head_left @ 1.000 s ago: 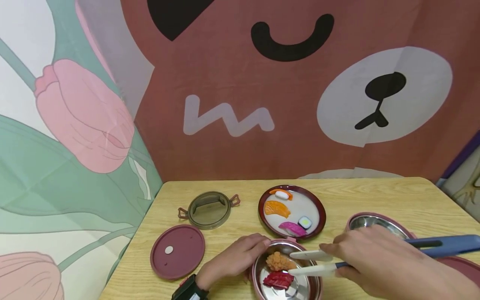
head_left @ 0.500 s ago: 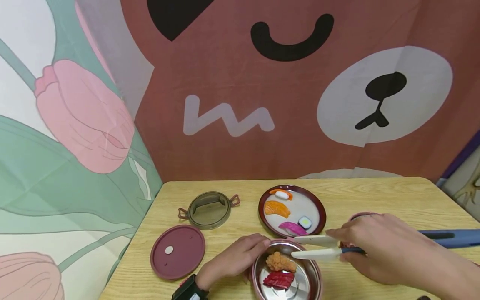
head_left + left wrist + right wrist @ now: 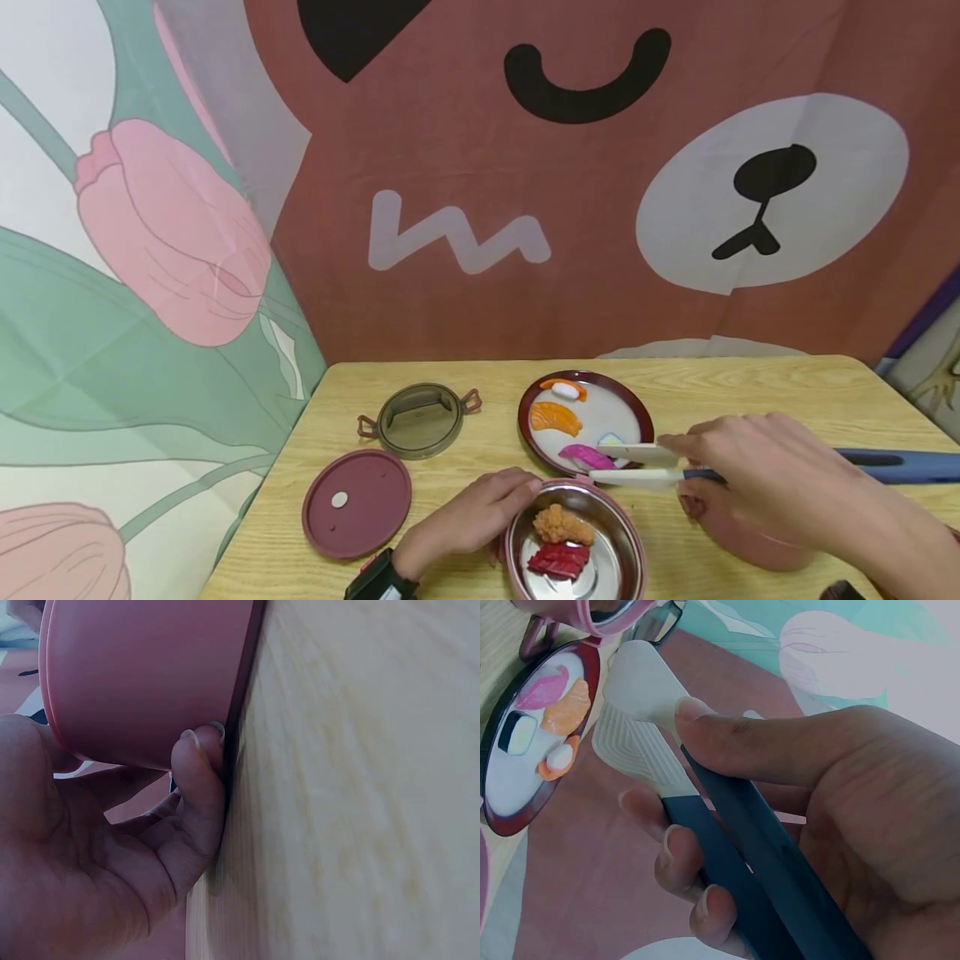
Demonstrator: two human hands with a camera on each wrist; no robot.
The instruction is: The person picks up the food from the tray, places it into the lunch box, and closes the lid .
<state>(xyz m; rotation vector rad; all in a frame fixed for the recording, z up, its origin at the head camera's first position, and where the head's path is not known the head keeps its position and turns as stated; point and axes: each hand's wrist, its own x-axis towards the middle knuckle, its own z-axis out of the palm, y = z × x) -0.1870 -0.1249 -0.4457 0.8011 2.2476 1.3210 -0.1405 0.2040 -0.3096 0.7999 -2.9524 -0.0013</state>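
Observation:
My left hand (image 3: 480, 512) holds the side of a pink steel-lined pot (image 3: 630, 533), thumb at the rim. Its bent fingertips touch the pot's wall near the base in the left wrist view. Inside the pot lie a fried chicken drumstick (image 3: 562, 525) and a red strip-like piece (image 3: 558, 561). My right hand (image 3: 757, 475) grips blue tongs with white tips (image 3: 637, 477). The tips stand apart over the front edge of a dark-rimmed plate (image 3: 528, 442), close to a purple sushi piece (image 3: 585, 457) and partly covering a sushi roll (image 3: 609, 439).
Orange salmon (image 3: 555, 418) and a piece with orange and white parts (image 3: 564, 389) lie farther back on the plate. Left of it are a see-through lid (image 3: 420, 421) with side clips and a maroon round lid (image 3: 356, 504). A bear-print cloth hangs behind the table.
The right hand has moved the tongs from over the pot up to the plate's front edge. Chicken and red piece stay in the pot; the left hand stays in place.

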